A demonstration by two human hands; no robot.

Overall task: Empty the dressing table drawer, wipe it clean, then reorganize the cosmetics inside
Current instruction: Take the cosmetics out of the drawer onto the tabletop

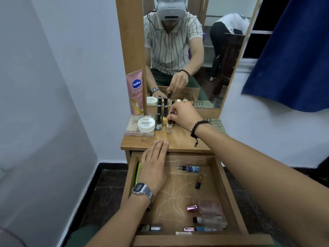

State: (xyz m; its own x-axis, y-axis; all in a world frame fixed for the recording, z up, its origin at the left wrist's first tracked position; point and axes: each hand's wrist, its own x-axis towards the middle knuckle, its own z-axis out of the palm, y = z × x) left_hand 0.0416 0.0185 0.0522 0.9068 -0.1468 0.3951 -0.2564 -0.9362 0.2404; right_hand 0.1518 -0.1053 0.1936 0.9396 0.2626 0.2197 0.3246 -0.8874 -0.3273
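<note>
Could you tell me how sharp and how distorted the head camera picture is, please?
Head view: wide-angle bending bows the mirror frame and the wall edges; the drawer bottles near the lower edge look soft; the jar label on top stays readable; lighting is even, without harsh glare.

My inventory, by colour. Drawer (229, 198): brown wood grain, pale chalky scribbles on its floor. In it: a blue and purple spray bottle (189, 169); a clear pinkish bottle (204, 207) with metallic pink cap; a clear bottle (210, 220) with black cap; a lime green stick (137, 173) at the left wall. Tabletop (178, 141): same brown wood. On it: a pink Vaseline tube (135, 93) with blue logo; a white jar (146, 124) with dark lettering; black-capped polish bottles (162, 113). My watch (141, 191): silver. My bracelet (197, 127): dark beads.
</note>
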